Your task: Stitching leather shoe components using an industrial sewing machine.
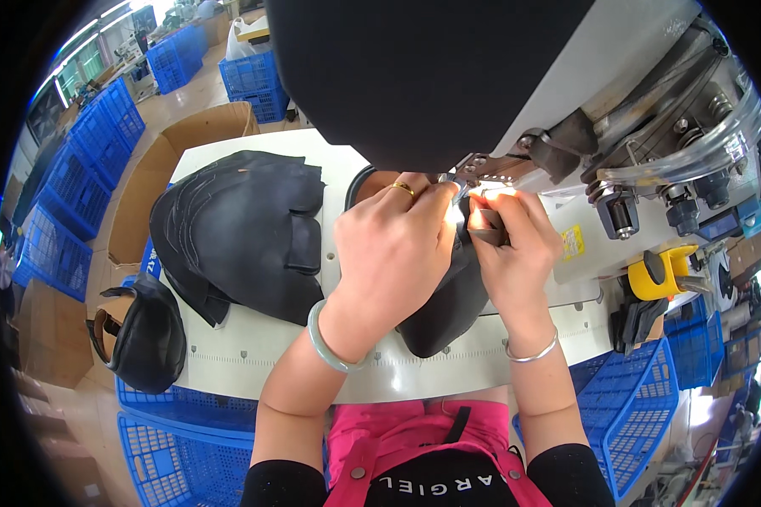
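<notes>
Under the sewing machine's head (431, 76), a black shoe upper piece (444, 313) lies on the white table (397, 380), its rounded end toward me. My left hand (393, 249), with a ring and a pale bangle, has its fingers closed on the piece's far part beside the lit needle area. From the other side, my right hand (520, 253) pinches the piece's edge between thumb and fingers. Both sets of fingertips are close to the needle, and the head and glare partly hide them. To the left of my left hand rests a stack of black cut pieces (245, 228).
A finished-looking black upper (148, 334) hangs at the table's left edge. Blue crates (194, 456) stand below, and a cardboard box (144, 186) is behind on the left. At the right are a yellow holder (664, 275) and the machine's metal parts (617, 207).
</notes>
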A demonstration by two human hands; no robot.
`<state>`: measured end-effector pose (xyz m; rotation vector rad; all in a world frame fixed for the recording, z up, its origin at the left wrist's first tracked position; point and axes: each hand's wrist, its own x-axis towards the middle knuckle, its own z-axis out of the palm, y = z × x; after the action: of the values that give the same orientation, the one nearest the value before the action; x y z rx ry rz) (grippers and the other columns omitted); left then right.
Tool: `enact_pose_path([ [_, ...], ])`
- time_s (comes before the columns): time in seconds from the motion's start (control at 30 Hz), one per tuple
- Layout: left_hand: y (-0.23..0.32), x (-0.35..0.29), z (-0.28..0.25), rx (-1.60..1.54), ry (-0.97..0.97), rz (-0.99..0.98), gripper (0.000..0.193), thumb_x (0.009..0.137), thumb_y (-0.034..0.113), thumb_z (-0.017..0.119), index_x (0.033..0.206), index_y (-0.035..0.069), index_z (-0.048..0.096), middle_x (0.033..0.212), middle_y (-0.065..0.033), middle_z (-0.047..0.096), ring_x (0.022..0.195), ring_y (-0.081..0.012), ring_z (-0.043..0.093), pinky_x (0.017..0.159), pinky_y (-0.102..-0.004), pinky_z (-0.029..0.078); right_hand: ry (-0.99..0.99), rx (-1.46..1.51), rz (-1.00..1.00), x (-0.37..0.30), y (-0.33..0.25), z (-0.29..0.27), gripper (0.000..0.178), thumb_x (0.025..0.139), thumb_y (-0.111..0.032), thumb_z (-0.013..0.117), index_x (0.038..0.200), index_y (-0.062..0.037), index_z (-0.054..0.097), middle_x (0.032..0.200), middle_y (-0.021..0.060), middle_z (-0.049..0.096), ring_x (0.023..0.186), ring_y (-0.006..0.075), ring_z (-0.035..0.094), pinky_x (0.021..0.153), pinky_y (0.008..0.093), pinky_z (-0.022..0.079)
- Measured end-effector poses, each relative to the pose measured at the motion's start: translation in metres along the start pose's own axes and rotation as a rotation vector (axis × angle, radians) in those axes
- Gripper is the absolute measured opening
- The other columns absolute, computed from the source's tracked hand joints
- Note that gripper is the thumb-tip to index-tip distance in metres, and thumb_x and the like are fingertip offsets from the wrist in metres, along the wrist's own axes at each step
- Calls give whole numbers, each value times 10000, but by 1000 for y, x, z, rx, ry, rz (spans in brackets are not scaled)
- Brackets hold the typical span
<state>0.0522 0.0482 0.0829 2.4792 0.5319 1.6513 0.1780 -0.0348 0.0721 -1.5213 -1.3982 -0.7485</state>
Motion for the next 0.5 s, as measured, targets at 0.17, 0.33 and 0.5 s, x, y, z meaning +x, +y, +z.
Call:
enact_pose_path([
  [0.17,0,1,1,-13,3,-12,188,677,17,672,858,57,704,791,-50,660,642,-203,641,525,-300,493,20,-10,14,1,-1,2,231,657,-59,807,817,-58,641,764,43,597,573,205,592,509,294,453],
  [0.33,-1,1,2,-30,11,-29,184,683,20,672,858,65,711,772,-35,660,639,-197,643,512,-301,491,-5,20,27,1,-2,1,185,692,0,773,823,-23,643,764,64,596,581,184,579,526,278,450],
  [0.5,-1,2,2,-44,26,-35,189,701,-5,705,874,66,733,770,-53,660,526,-189,605,484,-290,463,-26,76,57,1,-4,1,155,723,48,741,842,4,653,779,79,600,597,164,561,546,267,450],
])
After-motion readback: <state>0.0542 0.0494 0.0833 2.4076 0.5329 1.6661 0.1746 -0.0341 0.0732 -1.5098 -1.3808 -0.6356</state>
